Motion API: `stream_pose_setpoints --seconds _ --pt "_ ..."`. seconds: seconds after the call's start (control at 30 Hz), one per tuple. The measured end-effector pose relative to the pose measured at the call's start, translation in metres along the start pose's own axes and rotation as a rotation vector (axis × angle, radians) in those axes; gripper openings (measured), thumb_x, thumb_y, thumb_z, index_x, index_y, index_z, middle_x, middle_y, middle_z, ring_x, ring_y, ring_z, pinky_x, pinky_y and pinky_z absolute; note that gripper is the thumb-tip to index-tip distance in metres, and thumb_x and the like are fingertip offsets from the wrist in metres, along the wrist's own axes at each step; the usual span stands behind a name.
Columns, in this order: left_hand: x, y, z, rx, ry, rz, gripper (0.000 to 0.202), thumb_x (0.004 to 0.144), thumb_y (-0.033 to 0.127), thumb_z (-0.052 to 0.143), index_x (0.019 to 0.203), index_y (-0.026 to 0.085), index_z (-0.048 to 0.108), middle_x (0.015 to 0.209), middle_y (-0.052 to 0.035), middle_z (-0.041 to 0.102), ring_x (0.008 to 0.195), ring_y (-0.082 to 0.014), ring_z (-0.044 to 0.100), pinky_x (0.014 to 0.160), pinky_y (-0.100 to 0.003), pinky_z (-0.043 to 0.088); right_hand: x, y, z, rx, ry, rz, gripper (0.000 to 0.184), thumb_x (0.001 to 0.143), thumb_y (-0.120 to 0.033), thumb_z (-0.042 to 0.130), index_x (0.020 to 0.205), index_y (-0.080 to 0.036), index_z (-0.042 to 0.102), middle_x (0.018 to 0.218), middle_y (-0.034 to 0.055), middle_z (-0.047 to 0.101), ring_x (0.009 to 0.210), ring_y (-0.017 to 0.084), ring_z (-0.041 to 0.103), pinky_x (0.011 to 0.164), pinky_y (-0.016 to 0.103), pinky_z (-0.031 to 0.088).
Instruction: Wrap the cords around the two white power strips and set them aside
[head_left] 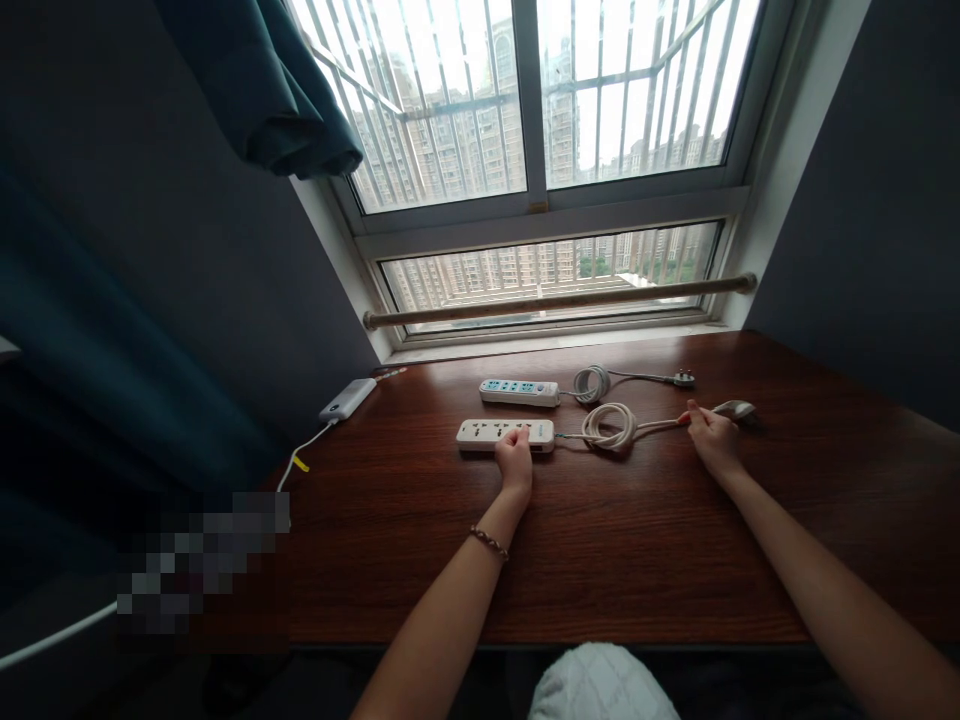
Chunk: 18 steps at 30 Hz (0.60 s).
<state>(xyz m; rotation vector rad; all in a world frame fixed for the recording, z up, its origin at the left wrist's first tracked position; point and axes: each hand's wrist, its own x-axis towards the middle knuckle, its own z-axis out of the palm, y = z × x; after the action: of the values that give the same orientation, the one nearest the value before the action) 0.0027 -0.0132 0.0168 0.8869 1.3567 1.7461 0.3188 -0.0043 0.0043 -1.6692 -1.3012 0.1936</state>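
My left hand (514, 458) is closed at the near edge of a white power strip (480, 432), toward its right end; the fingertips are partly hidden. From that strip a pale cord runs right into a loose coil (609, 428) on the table. Past the coil, the cord's straight end is pinched in my right hand (711, 440), just short of its white plug (735, 410). Something small and red shows at those fingertips. Behind lies a second white power strip (517, 392) with turquoise sockets, its grey cord coiled (591, 383) and its plug (683, 378) to the right.
The dark wooden table (615, 560) reaches the window sill, where a horizontal rail (562, 303) crosses the window. At the table's left edge lies a white box-shaped device (349, 399) with a cable. A blue curtain (285, 110) hangs upper left. A blurred patch covers the lower left.
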Motion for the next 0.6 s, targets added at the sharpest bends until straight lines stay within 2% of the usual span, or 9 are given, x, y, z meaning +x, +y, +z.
stream_pose_setpoints --seconds 0.33,0.6 --pt "0.005 -0.013 0.000 0.006 -0.054 0.050 0.039 0.066 0.036 0.059 0.045 0.017 0.033 0.045 0.0069 0.028 0.045 -0.0054 0.025 0.046 -0.020 0.022 -0.003 -0.006 0.002 -0.035 -0.023 -0.008 0.060 0.077 -0.065 0.029 0.064 -0.018 0.063 0.046 0.0030 0.054 0.050 0.017 0.052 0.056 0.027 0.034" --pt "0.004 -0.012 0.000 0.004 -0.058 0.060 0.039 0.066 0.037 0.059 0.045 0.017 0.032 0.045 0.0069 0.027 0.046 -0.0056 0.024 0.046 -0.020 0.022 -0.004 -0.005 0.003 -0.011 -0.032 -0.004 0.060 0.078 -0.065 0.029 0.065 -0.017 0.063 0.045 0.0024 0.053 0.047 0.016 0.049 0.054 0.027 0.033"
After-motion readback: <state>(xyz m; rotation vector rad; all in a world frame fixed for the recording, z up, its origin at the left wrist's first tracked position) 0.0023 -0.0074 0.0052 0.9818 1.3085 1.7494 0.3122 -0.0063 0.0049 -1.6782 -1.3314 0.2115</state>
